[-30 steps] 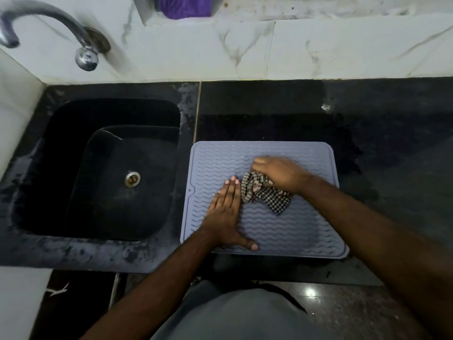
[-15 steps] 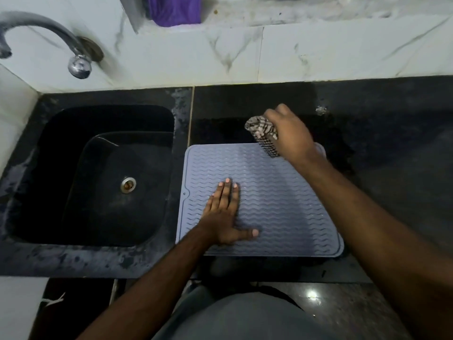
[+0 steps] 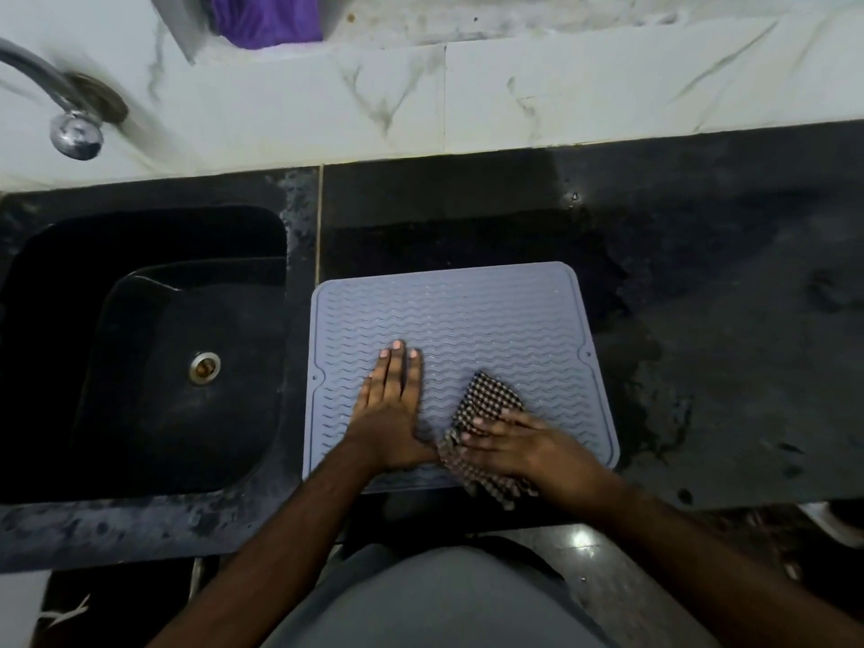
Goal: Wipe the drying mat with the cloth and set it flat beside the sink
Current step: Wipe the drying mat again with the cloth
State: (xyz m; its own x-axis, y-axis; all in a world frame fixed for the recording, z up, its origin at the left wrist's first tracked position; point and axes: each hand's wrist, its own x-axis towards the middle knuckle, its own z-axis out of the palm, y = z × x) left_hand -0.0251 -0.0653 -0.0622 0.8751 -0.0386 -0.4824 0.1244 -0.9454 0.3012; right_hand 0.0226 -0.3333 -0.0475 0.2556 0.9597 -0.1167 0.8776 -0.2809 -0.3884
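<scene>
Left hand point(image 3: 390, 409) flat, fingers straight, pinning drying mat point(image 3: 467, 320). Right hand point(image 3: 509, 444) just beside it, fingers pressing checkered cloth point(image 3: 488, 399) onto mat's near edge; grip unclear.

mat point(image 3: 486, 320): grey-blue silicone, wavy ribs, raised rim, rounded corners | lies flat on dark surface point(image 3: 701, 297), just R of sink point(image 3: 154, 348), near front edge | cloth point(image 3: 488, 399): sm. dk/white check, crumpled | on mat's front-R part, lower end hanging past mat's front edge
</scene>
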